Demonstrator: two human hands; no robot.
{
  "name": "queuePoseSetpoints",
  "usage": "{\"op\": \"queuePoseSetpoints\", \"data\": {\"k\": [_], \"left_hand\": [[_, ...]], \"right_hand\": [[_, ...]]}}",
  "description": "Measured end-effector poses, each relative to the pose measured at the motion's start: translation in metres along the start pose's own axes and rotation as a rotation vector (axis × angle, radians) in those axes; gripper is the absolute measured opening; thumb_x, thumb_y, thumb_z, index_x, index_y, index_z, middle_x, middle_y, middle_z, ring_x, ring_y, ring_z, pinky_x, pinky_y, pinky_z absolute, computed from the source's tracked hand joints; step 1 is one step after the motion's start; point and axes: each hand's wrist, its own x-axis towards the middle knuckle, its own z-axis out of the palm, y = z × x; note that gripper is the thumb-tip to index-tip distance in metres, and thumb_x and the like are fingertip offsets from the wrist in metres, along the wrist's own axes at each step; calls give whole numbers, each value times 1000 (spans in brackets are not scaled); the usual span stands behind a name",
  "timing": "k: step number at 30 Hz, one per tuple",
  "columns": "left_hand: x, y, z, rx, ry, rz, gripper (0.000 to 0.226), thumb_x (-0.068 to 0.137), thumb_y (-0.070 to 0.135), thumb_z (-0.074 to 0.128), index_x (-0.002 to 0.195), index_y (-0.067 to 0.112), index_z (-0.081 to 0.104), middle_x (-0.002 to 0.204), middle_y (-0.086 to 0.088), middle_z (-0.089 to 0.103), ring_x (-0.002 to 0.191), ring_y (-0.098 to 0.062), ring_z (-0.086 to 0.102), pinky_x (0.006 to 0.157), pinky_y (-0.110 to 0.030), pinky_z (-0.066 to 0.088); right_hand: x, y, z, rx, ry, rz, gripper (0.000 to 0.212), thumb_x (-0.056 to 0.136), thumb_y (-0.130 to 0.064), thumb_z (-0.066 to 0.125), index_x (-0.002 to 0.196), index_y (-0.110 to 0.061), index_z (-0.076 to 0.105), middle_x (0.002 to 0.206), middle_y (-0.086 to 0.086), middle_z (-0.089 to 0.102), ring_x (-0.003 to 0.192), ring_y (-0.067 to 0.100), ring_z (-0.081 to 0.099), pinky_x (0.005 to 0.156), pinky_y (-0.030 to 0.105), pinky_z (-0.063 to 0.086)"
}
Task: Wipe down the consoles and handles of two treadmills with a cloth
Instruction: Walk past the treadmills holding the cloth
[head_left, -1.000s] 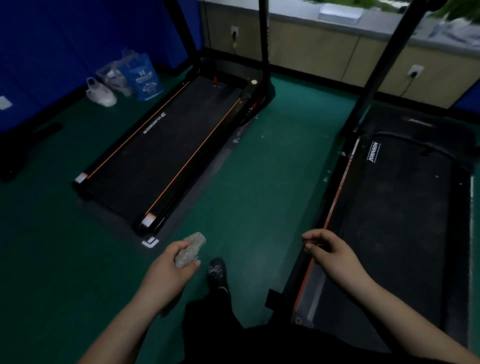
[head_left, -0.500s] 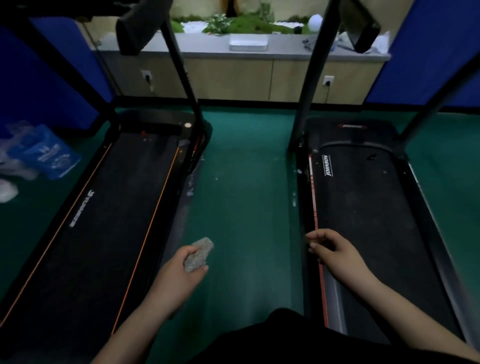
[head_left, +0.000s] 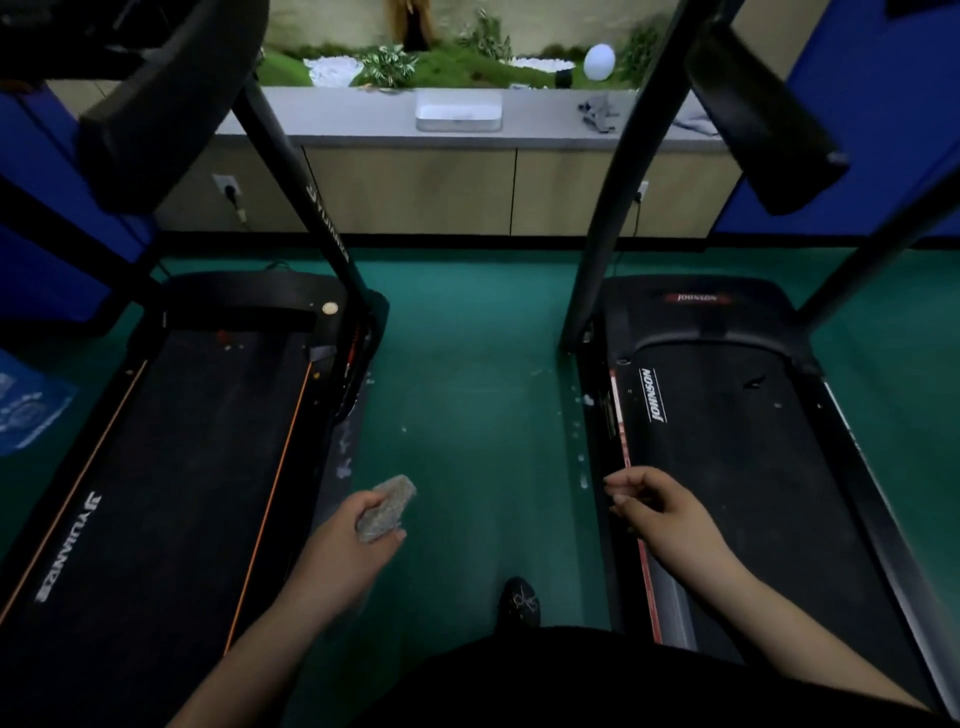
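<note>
Green floor (head_left: 467, 415), blue walls (head_left: 872, 104), wooden cabinets (head_left: 410, 189), dim light.

Grey folded cloth (head_left: 387, 508) above green floor, between two black treadmills (head_left: 171, 467) (head_left: 737, 457).

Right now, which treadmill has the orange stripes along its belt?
The left treadmill, beside the left hand holding the cloth. The right treadmill has a red strip and a white JOHNSON mark instead.
</note>
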Motion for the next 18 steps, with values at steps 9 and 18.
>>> {"op": "queuePoseSetpoints", "data": {"k": [9,18], "left_hand": [[163,75,-54,-48,66,14,34,84,15,70,111,26,53,100,7,59,81,4,53,63,-13,38],[348,115,-118,-23,16,20,34,82,11,71,106,26,52,98,6,59,85,-7,55,67,-16,38]], "right_hand": [[171,-93,16,-55,-23,-61,20,85,-3,64,95,-20,67,95,0,71,95,14,65,90,28,49],[325,-154,73,-3,47,-5,23,84,3,63,90,-19,65,98,12,69,91,19,64,87,28,47]]}}
